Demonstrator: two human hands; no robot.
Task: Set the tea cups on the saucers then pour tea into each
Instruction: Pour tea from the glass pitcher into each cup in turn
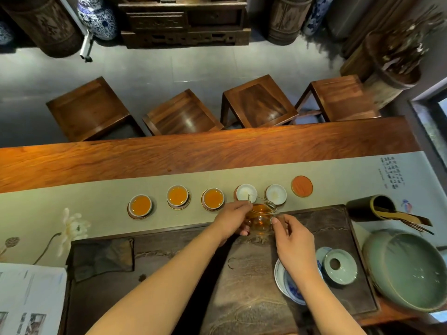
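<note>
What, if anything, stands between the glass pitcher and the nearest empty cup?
Nothing visible does. The glass pitcher, held by the left hand and right hand, sits just in front of the empty cup.

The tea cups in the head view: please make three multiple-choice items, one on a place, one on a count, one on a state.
1. Where is the bare saucer?
A. right end of the row
B. left end
C. on the tray

2. How many cups hold tea?
A. two
B. three
C. five

3. What state is the glass pitcher in?
A. empty
B. lying on its side
C. partly filled, held by both hands

Answers:
1 A: it lies beyond the last cup.
2 B: three cups show orange tea; two are empty.
3 C: the left hand and right hand hold it.
</note>
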